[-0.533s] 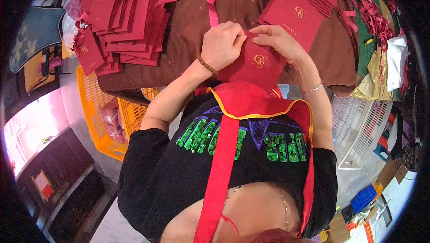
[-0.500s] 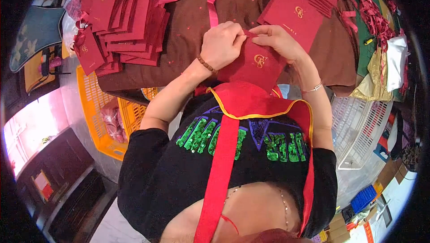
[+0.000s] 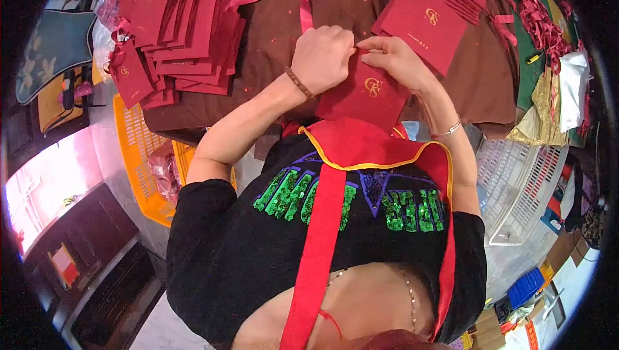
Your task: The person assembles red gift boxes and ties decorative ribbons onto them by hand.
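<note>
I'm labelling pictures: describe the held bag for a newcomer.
At the near edge of the brown cloth, find the left hand and right hand. They hold a red bag with a gold emblem. Unlike the piled bags, it is held.

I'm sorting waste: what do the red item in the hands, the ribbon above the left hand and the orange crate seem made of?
Red item: probably stiff matte card, given its straight edges. Ribbon: perhaps satin, from its soft sheen. Orange crate: likely smooth moulded plastic, with regular slots.
</note>
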Motion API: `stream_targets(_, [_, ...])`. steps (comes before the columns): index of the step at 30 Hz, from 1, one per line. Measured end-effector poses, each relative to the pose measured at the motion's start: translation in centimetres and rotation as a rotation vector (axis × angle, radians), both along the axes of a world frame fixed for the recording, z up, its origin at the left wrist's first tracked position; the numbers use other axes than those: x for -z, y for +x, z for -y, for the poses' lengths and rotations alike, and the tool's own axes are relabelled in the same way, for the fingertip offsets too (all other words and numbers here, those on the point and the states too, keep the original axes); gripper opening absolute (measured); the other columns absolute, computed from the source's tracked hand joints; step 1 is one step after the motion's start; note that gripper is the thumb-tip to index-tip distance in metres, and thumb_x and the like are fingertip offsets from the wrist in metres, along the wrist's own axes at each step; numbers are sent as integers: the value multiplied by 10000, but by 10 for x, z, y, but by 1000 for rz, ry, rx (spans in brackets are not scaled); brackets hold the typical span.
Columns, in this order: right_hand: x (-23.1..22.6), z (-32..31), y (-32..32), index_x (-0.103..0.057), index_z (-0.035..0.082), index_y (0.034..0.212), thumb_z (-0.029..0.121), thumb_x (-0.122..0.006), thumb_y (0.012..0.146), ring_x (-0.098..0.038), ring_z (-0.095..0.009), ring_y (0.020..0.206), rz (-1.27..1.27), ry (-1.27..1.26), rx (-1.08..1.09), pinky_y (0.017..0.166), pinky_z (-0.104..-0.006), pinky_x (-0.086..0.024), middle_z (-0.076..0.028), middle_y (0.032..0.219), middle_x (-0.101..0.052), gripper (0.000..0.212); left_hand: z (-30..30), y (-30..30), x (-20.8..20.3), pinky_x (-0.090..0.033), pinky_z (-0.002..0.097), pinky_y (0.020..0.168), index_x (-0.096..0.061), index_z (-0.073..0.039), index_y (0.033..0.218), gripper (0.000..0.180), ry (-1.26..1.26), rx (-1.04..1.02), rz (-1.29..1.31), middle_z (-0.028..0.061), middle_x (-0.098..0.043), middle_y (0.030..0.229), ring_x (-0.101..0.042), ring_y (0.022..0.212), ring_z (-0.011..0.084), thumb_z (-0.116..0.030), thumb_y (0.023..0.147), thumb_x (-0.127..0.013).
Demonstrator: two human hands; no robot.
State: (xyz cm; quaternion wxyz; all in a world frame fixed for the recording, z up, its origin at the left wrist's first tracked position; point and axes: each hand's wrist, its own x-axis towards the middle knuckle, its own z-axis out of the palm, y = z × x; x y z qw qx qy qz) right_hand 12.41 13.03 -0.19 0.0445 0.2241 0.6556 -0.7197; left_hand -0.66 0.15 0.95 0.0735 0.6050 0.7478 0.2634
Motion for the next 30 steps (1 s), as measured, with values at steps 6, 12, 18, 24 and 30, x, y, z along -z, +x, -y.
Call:
stream_targets(6, [0, -6, 3, -577, -57, 1075, 95, -567, 801, -558, -108, 865, -24, 59, -8, 795, -232, -432, -64, 941, -623, 313, 3, 7, 7, -372, 356, 589, -503, -79, 690, 101, 299, 84, -340, 59, -500, 667, -508, 645, 233, -121, 703, -594])
stream_targets(12, [0, -14, 6, -579, -28, 1083, 91, -565, 813, -566, -99, 855, 3, -283, 8, 780, -227, -442, -47, 935, -620, 295, 4, 6, 13, -374, 348, 588, -505, -77, 698, 115, 383, 118, -168, 61, -501, 681, -508, 645, 236, -131, 741, -596])
stream_targets(18, [-2, -14, 8, -577, -29, 1091, 84, -562, 817, -565, -97, 863, 7, -189, -35, 782, -224, -441, -53, 953, -618, 296, 8, 8, 14, -384, 356, 593, -526, -71, 709, 101, 378, 103, -106, 65, -516, 697, -517, 664, 246, -125, 747, -602])
stream_targets(24, [-10, -11, 9, -574, -30, 1100, 77, -565, 812, -565, -99, 868, 14, -237, -22, 783, -225, -444, -56, 967, -615, 307, 8, 9, 12, -389, 372, 578, -534, -69, 705, 103, 320, 46, 51, 82, -532, 674, -537, 653, 269, -121, 732, -618])
stream_targets(30, [-12, -14, 10, -575, -36, 1097, 71, -533, 794, -571, -104, 860, 21, -268, -4, 783, -229, -452, -61, 967, -617, 324, 11, 15, 6, -423, 368, 609, -572, -52, 721, 100, 225, 7, 180, 96, -560, 695, -566, 684, 284, -124, 754, -632])
